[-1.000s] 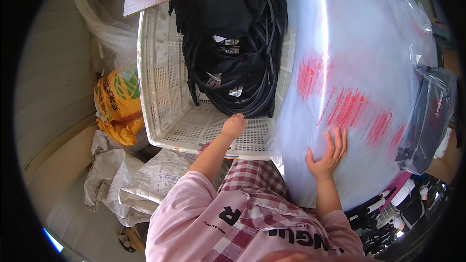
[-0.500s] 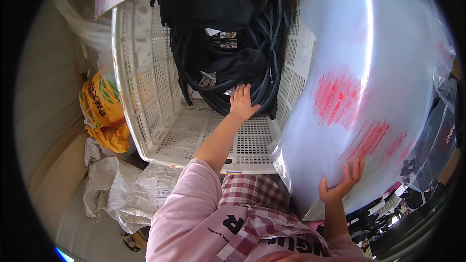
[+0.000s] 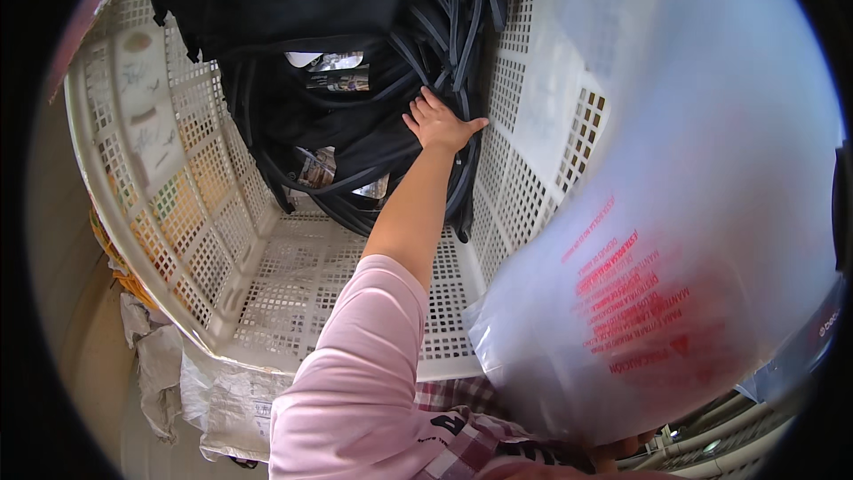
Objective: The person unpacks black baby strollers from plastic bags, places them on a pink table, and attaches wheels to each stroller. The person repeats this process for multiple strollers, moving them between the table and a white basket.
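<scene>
My left hand (image 3: 440, 127) reaches into a white plastic crate with its fingers spread and thumb out. It rests on a heap of black fabric pieces (image 3: 355, 138) edged with dark strips (image 3: 458, 27); no object is visible in its grasp. A large clear plastic bag (image 3: 569, 364) with red printing covers the right side, bulging and smeared by motion. Below the bag's lower edge shows a small bit of what looks like my right hand (image 3: 626, 446), its fingers hidden.
The perforated crate (image 3: 227, 338) surrounds the black pieces. Shiny printed cards (image 3: 338, 78) lie among them. Crumpled whitish sacking (image 3: 164, 373) is outside the crate at lower left. A yellow bag (image 3: 120, 253) shows beside the crate's left wall.
My left hand has moved farther into the crate, toward its right wall. The plastic bag has shifted and now covers most of my right hand. The view has moved closer to the crate.
</scene>
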The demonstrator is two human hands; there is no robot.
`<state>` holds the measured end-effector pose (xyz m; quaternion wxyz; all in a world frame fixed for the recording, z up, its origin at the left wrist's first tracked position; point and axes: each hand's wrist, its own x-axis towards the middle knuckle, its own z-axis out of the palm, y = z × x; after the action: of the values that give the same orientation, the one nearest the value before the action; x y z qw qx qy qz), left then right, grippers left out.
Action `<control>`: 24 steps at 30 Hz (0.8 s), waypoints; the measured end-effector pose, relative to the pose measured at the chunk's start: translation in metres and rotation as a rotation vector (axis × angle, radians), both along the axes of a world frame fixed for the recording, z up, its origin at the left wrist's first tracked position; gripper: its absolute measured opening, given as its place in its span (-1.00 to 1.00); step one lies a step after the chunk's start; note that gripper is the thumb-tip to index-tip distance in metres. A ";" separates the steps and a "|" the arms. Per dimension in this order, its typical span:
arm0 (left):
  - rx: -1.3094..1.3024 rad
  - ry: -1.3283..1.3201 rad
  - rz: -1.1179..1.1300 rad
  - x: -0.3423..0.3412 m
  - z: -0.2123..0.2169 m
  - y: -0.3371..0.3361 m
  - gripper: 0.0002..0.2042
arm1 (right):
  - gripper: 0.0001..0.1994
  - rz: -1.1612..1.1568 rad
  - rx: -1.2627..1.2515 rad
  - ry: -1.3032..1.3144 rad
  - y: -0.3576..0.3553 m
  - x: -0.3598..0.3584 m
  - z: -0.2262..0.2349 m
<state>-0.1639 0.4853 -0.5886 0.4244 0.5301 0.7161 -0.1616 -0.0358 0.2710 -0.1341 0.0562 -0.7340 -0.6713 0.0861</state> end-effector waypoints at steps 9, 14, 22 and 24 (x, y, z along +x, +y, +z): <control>0.135 0.028 0.095 0.007 -0.030 -0.003 -0.29 | -0.25 0.038 0.013 0.024 0.005 0.015 -0.003; 0.028 -0.080 -0.010 -0.033 0.006 -0.006 -0.46 | -0.24 0.071 0.057 0.040 0.001 0.019 0.000; -0.034 -0.140 -0.159 -0.096 0.133 -0.020 -0.47 | -0.32 0.065 0.137 0.013 0.000 0.009 0.019; -0.018 -0.164 -0.179 -0.120 0.166 -0.032 -0.49 | -0.34 0.059 0.150 -0.001 0.004 0.006 0.023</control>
<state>-0.2842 0.4534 -0.4227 0.4703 0.5993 0.6274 -0.1615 -0.0297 0.2745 -0.1108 0.1082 -0.7078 -0.6971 0.0368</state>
